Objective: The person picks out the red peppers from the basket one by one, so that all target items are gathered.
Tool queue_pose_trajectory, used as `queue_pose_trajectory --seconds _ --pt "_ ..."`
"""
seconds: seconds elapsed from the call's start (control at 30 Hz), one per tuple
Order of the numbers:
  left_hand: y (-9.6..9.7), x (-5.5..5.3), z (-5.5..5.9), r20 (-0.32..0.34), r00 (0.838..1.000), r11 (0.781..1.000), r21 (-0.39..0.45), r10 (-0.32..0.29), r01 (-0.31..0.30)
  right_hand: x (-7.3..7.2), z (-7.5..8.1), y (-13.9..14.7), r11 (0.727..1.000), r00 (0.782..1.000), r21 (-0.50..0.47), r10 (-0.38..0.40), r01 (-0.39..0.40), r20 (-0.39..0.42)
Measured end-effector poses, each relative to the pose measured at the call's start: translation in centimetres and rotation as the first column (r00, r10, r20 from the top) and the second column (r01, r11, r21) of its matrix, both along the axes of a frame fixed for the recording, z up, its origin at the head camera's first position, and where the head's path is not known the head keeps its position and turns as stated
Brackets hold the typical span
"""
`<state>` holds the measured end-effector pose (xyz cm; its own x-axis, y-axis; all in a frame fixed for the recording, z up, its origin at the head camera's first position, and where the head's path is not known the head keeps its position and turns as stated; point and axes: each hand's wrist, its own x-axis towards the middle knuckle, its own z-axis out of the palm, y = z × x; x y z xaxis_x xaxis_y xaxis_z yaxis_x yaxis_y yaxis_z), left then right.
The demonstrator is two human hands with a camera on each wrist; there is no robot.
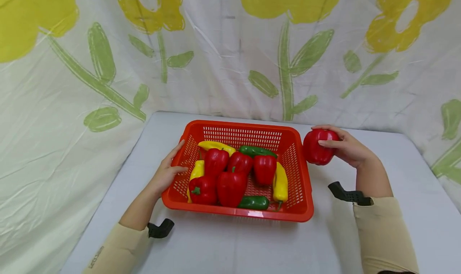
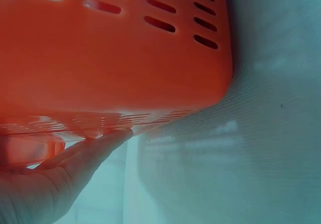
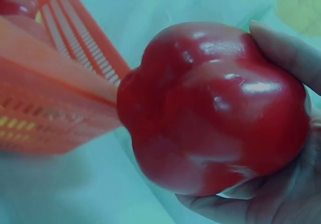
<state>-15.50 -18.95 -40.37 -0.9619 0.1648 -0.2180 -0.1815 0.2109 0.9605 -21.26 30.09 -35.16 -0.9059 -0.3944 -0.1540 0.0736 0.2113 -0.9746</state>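
Right hand (image 1: 348, 150) gripping red pepper (image 1: 317, 150), left hand (image 1: 165, 174) holding basket (image 1: 216, 211), pale tabletop (image 1: 209, 246), flowered cloth (image 1: 216, 89) behind

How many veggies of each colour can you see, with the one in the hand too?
Red veggies: 6 (5 in the basket, 1 in the right hand)
Yellow veggies: 3
Green veggies: 2
Total: 11 in sight

PASSABLE: down through open top of red basket (image 1: 306, 182); along table (image 1: 273, 250) in front | BLOCKED SIDEWAYS: right wall, bell pepper (image 1: 317, 150) in right grip (image 1: 346, 148) just beside; left wall, left grip (image 1: 165, 174) on it | BEHIND: flowered curtain (image 1: 223, 77) | INSIDE: heaped peppers (image 1: 232, 188) at centre, slim gap along right wall
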Motion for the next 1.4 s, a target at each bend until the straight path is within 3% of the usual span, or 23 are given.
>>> queue_pose_trajectory --seconds 0.47,0.87,1.13,1.4 --pt "0.0 -0.2 -0.2 0.001 1.000 1.000 0.006 0.002 -0.002 -2.7 -1.0 2.6 0.996 0.992 0.070 -0.059 0.052 0.111" --pt "0.1 -0.2 -0.2 -0.006 1.000 1.000 0.003 0.001 -0.001 -5.5 -3.5 3.1 0.995 0.976 0.100 -0.028 0.006 0.215" --pt "-0.1 -0.2 -0.3 0.003 1.000 1.000 -0.001 0.009 -0.009 -6.3 -5.2 1.9 0.996 0.960 0.089 -0.024 -0.001 0.280" --pt "0.0 -0.3 -0.3 0.001 1.000 1.000 0.002 0.009 -0.009 -6.4 -6.6 1.3 0.992 0.965 0.128 -0.033 -0.001 0.262"
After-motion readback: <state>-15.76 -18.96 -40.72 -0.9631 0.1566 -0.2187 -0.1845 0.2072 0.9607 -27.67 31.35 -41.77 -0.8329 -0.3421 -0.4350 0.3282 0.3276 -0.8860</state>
